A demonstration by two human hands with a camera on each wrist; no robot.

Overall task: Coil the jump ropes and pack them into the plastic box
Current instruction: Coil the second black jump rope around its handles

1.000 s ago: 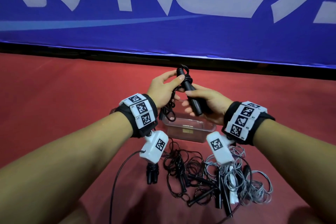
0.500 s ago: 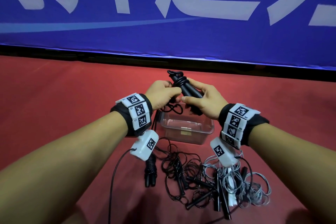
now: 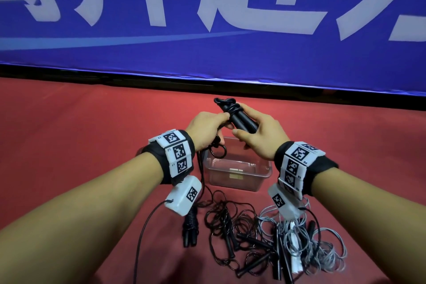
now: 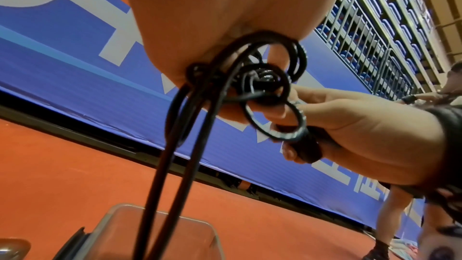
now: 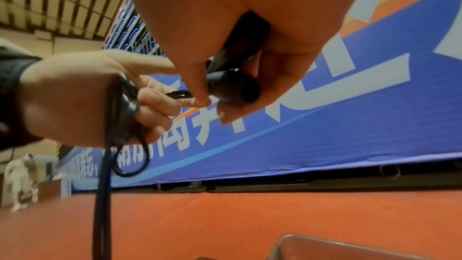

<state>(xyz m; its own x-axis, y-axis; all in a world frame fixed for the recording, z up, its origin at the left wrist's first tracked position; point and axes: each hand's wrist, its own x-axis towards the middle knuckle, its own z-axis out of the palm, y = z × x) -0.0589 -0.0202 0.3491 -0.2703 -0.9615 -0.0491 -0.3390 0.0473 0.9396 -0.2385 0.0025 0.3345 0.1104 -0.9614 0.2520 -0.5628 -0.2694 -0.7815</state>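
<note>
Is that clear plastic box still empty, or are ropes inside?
Empty: the plastic box shows only a bare bottom; loose ropes lie outside.

Red floor (image 3: 69, 145): clear plastic box (image 3: 239, 175) w/ tangled black ropes (image 3: 230, 233) & grey ropes (image 3: 322, 249) just beside; one coiled black rope (image 3: 190, 226).

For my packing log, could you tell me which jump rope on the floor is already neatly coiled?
The black rope lying leftmost, cord wound tightly around its paired handles; the black tangle and grey rope lie loose.

Left hand (image 3: 206, 129), right hand (image 3: 258, 135) clenched
</note>
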